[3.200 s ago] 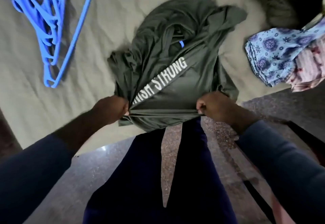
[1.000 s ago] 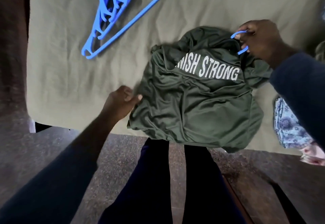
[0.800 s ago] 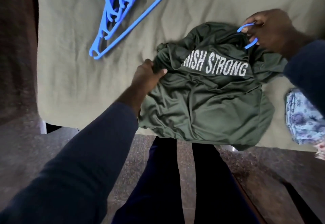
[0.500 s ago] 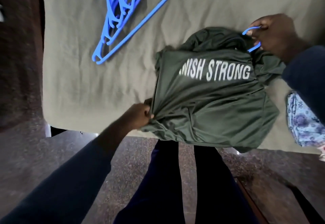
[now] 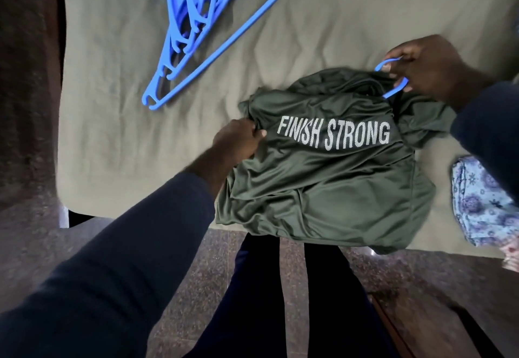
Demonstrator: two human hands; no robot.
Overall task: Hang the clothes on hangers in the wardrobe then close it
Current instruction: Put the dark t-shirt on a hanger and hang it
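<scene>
A dark green shirt point(image 5: 331, 183) printed "FINISH STRONG" lies on the bed near its front edge. A blue hanger sits inside it, and only its hook point(image 5: 394, 76) sticks out at the collar. My right hand point(image 5: 429, 68) grips that hook at the shirt's far right corner. My left hand point(image 5: 238, 140) pinches the shirt's left shoulder fabric beside the lettering. The rest of the hanger is hidden under the cloth.
A pile of several blue hangers point(image 5: 202, 29) lies on the olive bedsheet point(image 5: 118, 121) at the back left. A blue floral garment point(image 5: 486, 203) lies at the right edge. Dark speckled floor point(image 5: 42, 245) and my legs are below the bed edge.
My left hand has moved up from the shirt's lower left side to its left shoulder. The full word FINISH now shows. My right hand keeps hold of the hook.
</scene>
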